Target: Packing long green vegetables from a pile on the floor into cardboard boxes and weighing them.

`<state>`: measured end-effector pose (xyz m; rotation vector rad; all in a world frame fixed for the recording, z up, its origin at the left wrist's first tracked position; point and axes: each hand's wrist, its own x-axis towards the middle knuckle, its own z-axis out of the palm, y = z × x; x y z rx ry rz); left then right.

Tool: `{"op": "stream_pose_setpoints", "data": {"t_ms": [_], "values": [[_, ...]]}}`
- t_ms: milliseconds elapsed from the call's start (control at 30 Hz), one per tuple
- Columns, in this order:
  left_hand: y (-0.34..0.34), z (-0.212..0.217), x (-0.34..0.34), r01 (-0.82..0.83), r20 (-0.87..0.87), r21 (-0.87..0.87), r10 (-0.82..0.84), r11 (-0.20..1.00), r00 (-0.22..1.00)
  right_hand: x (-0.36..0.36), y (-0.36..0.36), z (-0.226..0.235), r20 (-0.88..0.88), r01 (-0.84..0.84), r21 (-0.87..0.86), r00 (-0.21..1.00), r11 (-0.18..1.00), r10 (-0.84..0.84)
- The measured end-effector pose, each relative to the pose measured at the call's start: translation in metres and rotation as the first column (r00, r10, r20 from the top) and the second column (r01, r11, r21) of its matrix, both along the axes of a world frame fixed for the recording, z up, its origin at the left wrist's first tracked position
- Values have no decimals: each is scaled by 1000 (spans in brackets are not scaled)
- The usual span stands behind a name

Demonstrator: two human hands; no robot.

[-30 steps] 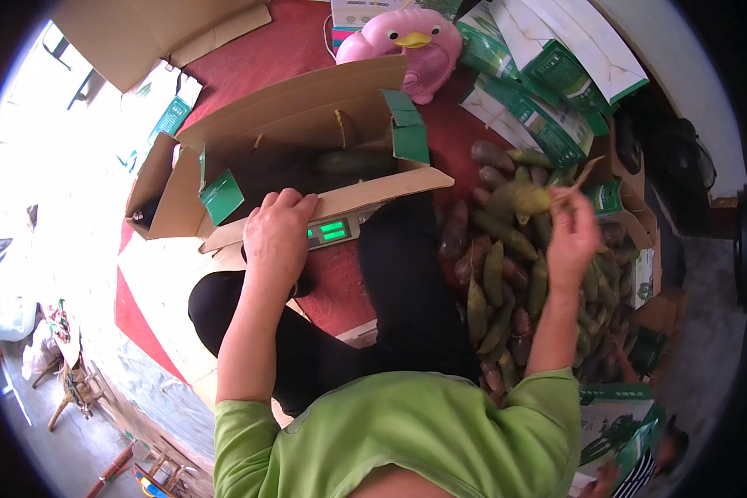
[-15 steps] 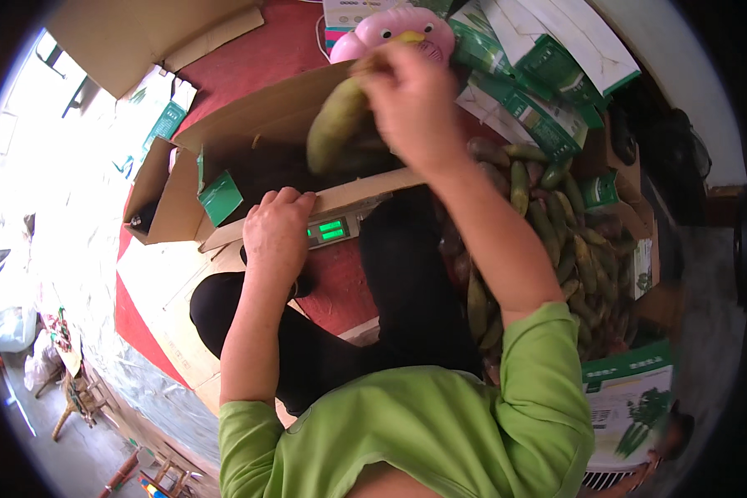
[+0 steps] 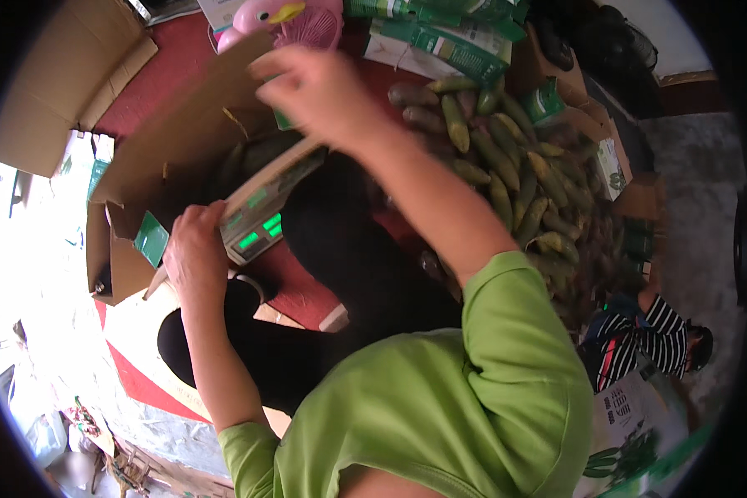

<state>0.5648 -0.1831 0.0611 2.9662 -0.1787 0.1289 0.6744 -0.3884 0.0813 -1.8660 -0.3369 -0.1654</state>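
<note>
Head view: my left hand [image 3: 197, 245] is clamped on the near flap [image 3: 267, 175] of the cardboard box [image 3: 178, 120]; my right hand [image 3: 317, 93], blurred, fingers parted, hangs above its right end. Dark green vegetables [image 3: 261, 151] lie inside, a big pile [image 3: 506, 170] sits right, and the scale [image 3: 260, 234] glows green!

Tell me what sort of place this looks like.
Probably an informal produce-packing area: there's a big heap of elongated greenish produce, an open cardboard box with a lit digital scale at its edge, and green-and-white printed packaging lying around.
</note>
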Motion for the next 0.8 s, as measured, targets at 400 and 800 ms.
{"op": "stream_pose_setpoints", "data": {"t_ms": [400, 800], "values": [[-11, 1, 6, -52, -34, -6, 52, 999, 998, -156, -280, -229, -439, 419, -439, 671, 795, -597], [-5, -2, 1, -36, -34, -1, 36, 999, 999, -179, -216, -294, -333, -30, -873, 765, 487, -551]]}}
